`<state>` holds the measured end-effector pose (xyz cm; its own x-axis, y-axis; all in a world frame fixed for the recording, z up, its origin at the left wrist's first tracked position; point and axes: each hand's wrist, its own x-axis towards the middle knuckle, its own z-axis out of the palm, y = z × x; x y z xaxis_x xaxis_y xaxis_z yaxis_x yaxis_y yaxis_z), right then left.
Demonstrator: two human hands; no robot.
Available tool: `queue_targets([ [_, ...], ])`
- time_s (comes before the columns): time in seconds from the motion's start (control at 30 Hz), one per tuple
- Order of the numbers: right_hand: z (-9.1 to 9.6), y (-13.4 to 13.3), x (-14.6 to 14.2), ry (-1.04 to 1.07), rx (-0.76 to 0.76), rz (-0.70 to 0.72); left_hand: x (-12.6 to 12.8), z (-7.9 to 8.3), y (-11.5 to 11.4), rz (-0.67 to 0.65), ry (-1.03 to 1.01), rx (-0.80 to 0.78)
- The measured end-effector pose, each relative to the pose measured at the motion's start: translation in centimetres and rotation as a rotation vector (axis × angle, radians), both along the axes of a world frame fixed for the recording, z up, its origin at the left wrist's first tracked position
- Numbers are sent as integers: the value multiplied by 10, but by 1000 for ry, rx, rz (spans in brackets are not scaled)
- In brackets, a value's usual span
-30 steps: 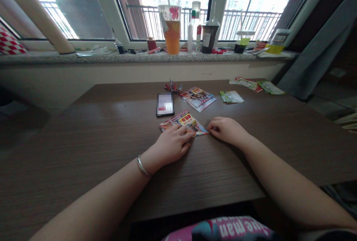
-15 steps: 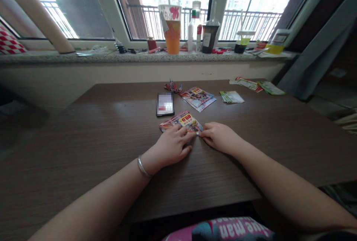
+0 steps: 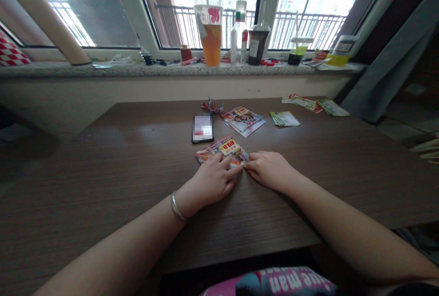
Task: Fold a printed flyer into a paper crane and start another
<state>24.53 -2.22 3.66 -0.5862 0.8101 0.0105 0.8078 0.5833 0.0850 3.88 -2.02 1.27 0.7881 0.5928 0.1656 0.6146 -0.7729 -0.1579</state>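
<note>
A colourful printed flyer (image 3: 229, 146) with a yellow price block lies on the table, turned at an angle and apparently folded. My left hand (image 3: 213, 179), a silver bangle at its wrist, rests on the flyer's near edge with fingers spread, the index finger reaching to its right corner. At that same corner, the fingers of my right hand (image 3: 269, 168) are pinched together on the paper; the fingertips partly hide it. Just beyond the flyer lies a phone (image 3: 202, 128) with a blurred screen. More similar flyers (image 3: 243, 120) are stacked behind, beside a small folded-paper piece (image 3: 211, 105).
Green-and-white leaflets (image 3: 285, 119) lie toward the right of the brown table (image 3: 137, 168), with more leaflets (image 3: 331, 108) at its far right. A granite windowsill (image 3: 120, 72) behind holds a tall orange drink (image 3: 211, 42), a dark drink cup (image 3: 258, 44), and bottles.
My left index finger has moved slightly right at the flyer's corner, and the small pale tip seen there before is now mostly covered. My right hand has barely shifted.
</note>
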Motion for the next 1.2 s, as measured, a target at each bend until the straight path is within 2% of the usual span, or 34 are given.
queue_targets([
  [0.33,-2,0,0,4,4,-11,-12,-1,3,-20,-23,-77],
  [0.53,-5,1,-2,0,32,-10,-23,5,6,-14,-51,-141],
  [0.87,-4,1,-1,21,13,-17,-35,22,3,61,-14,-160],
  [1.2,-10,2,1,20,36,-15,-44,27,2,196,5,-300],
])
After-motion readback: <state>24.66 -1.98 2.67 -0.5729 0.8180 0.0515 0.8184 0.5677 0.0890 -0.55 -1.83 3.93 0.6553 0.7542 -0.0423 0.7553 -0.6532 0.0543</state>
